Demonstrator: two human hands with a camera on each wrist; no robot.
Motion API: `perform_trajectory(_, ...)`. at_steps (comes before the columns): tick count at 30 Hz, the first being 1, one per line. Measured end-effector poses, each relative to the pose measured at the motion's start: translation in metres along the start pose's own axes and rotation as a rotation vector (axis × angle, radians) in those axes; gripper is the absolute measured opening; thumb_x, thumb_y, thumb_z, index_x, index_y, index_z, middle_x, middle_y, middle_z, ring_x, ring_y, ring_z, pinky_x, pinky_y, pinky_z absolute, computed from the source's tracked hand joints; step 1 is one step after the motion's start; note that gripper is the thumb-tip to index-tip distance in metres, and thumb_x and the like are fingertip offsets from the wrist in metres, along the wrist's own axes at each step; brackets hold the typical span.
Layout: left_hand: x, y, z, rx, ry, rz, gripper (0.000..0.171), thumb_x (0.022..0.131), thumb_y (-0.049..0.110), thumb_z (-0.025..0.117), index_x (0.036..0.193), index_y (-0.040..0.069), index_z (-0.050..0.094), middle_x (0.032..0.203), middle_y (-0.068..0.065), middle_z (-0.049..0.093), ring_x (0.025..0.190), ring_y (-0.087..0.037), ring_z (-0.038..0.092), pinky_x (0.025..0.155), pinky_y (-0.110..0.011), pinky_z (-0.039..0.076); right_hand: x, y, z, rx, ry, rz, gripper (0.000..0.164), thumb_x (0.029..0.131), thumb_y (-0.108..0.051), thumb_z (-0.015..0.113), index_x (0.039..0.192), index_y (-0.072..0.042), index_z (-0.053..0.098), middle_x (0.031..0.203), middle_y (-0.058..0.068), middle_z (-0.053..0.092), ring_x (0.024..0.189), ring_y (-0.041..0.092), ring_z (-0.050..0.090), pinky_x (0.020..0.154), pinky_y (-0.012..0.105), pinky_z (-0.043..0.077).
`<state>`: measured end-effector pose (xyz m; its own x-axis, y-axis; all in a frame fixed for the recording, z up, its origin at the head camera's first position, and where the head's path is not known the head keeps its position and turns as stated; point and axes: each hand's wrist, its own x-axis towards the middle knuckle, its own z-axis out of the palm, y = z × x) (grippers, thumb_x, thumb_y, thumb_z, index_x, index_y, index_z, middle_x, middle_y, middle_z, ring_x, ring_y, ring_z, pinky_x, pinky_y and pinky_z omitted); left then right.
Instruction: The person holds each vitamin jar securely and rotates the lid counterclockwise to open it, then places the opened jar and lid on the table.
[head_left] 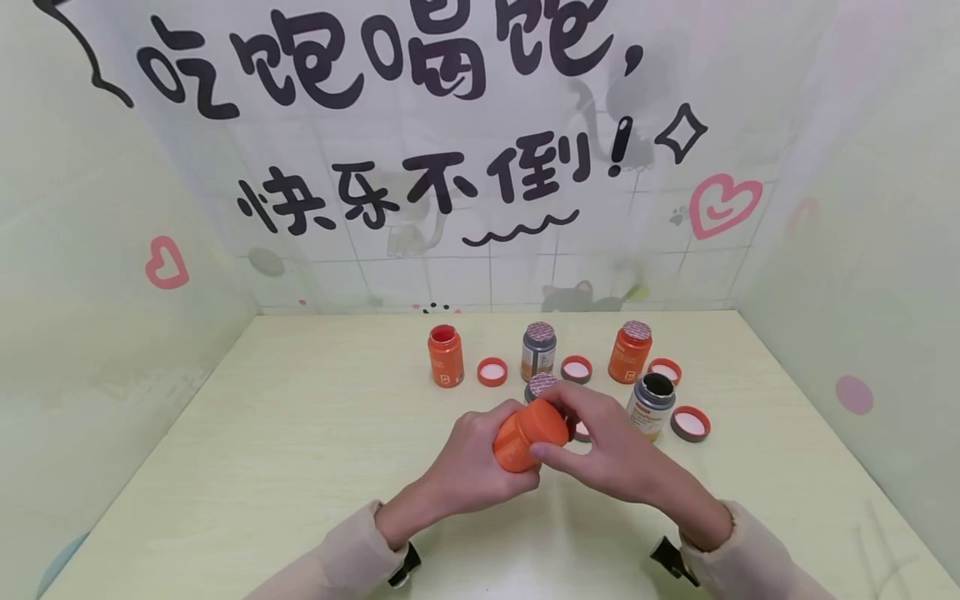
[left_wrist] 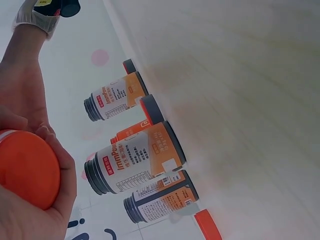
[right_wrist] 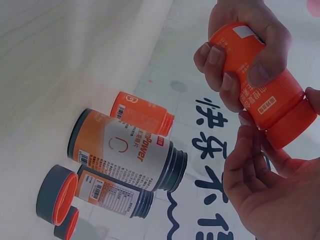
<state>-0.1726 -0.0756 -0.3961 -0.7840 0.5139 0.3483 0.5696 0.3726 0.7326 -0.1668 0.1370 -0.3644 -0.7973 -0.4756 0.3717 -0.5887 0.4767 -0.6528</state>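
My left hand (head_left: pixel 468 462) grips an orange bottle (right_wrist: pixel 245 62) round its body, tilted with its capped end toward the right. The fingertips and thumb of my right hand (head_left: pixel 618 442) pinch the orange lid (right_wrist: pixel 290 125), which sits on the bottle's neck. White lettering and a pale label show on the bottle in the right wrist view. Just behind my hands stands a grey bottle with a patterned seal (head_left: pixel 542 384), partly hidden by my right hand. Close beyond the right hand is a white and grey bottle (head_left: pixel 648 410) with an uncovered mouth.
At the back stand an uncapped orange bottle (head_left: pixel 447 362), a sealed grey bottle (head_left: pixel 537 358) and a sealed orange bottle (head_left: pixel 628 357). Lids lie inner side up beside them, among them a left one (head_left: pixel 492 372) and a right one (head_left: pixel 690 423). Walls enclose the table (head_left: pixel 300 433).
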Motion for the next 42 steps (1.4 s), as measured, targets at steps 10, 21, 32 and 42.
perform_trajectory(10, 0.0002, -0.0005, -0.0003, 0.008, 0.004, 0.000, 0.044, 0.077, 0.013, 0.081, 0.116, 0.017, 0.062, 0.090, 0.009, 0.069, 0.073, -0.002, 0.061, 0.067, -0.024, 0.057, 0.0007, -0.0040, -0.0003, 0.076, 0.000, 0.126, 0.042, 0.090, -0.034, 0.077, 0.126, -0.020, 0.061, 0.104, -0.009, 0.068, 0.084, 0.012, 0.063, 0.067, 0.026, 0.056)
perform_trajectory(21, 0.0005, -0.0020, 0.0005, 0.061, 0.023, 0.019, 0.042, 0.077, 0.016, 0.081, 0.114, 0.018, 0.062, 0.086, 0.010, 0.068, 0.070, -0.001, 0.059, 0.064, -0.023, 0.055, 0.0012, -0.0081, -0.0012, 0.077, 0.051, 0.163, 0.033, 0.089, -0.033, 0.080, 0.116, -0.022, 0.065, 0.091, -0.010, 0.068, 0.077, 0.012, 0.064, 0.065, 0.026, 0.056)
perform_trajectory(32, 0.0004, -0.0009, 0.0002, 0.057, 0.015, -0.003, 0.045, 0.078, 0.016, 0.081, 0.118, 0.018, 0.061, 0.090, 0.011, 0.068, 0.074, -0.002, 0.061, 0.068, -0.023, 0.056, -0.0002, -0.0058, -0.0031, 0.048, 0.037, 0.026, 0.041, 0.090, -0.027, 0.079, 0.127, -0.019, 0.064, 0.105, -0.009, 0.070, 0.084, 0.008, 0.064, 0.069, 0.026, 0.057)
perform_trajectory(42, 0.0002, -0.0015, 0.0008, 0.068, 0.012, 0.003, 0.046, 0.077, 0.017, 0.082, 0.117, 0.019, 0.061, 0.089, 0.011, 0.068, 0.074, -0.001, 0.060, 0.067, -0.023, 0.056, -0.0004, -0.0069, -0.0023, 0.046, 0.033, 0.035, 0.044, 0.089, -0.026, 0.079, 0.128, -0.018, 0.062, 0.108, -0.009, 0.069, 0.086, 0.009, 0.063, 0.069, 0.025, 0.057)
